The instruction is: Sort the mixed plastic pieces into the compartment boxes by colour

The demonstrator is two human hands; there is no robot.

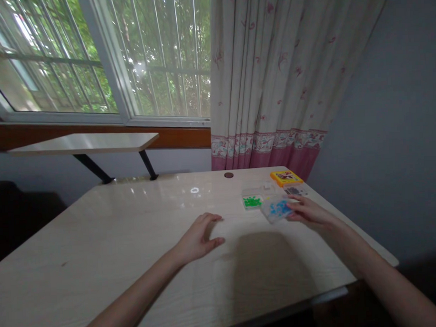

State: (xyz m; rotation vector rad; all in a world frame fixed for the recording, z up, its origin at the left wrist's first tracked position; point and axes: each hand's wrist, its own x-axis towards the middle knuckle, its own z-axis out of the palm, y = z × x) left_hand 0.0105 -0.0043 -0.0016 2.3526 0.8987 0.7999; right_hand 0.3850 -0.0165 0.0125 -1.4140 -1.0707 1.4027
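My right hand (305, 211) grips the edge of a clear plastic box (277, 209) with small blue pieces inside, and the box is tilted a little above the table. Just behind it lies an open clear box with small green pieces (252, 202), its lid (256, 188) folded back. My left hand (199, 238) hovers near the middle of the table, thumb and fingers apart, with nothing in it.
A yellow box (286, 177) lies at the table's far right corner, with a clear box of dark pieces (295, 190) in front of it. A raised shelf (84, 143) on black legs stands at the back left. Patterned curtains (272, 85) hang behind the table (117, 243).
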